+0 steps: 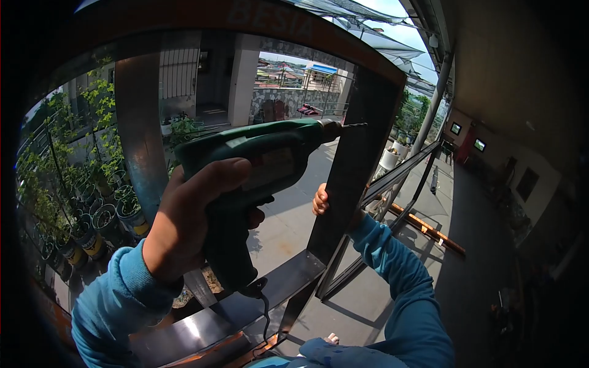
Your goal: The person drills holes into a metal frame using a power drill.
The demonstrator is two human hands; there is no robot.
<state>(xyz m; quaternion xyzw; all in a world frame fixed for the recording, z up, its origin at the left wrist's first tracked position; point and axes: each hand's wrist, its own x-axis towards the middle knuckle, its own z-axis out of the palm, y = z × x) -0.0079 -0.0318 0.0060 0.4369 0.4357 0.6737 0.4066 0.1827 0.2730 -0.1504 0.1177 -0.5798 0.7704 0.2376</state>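
Observation:
My left hand (pixel 184 214) is wrapped around the grip of a green electric drill (pixel 264 150), with its thumb along the near side of the body. The drill points right, and its thin bit (pixel 354 125) overlaps the upper part of a dark metal upright (pixel 350 144) in this view. A black cord (pixel 266 316) runs down from the base of the grip. Lower on the same upright, my right hand (pixel 319 200) is closed around its edge, fingers curled onto the left face. The rest of that hand is hidden behind the metal.
A dark metal crosspiece (pixel 270 294) joins the upright at the bottom. Potted plants (pixel 92 227) stand at left. On the right, another metal frame (pixel 405 175) leans over an orange-brown bar (pixel 429 230) on the concrete floor (pixel 362 310).

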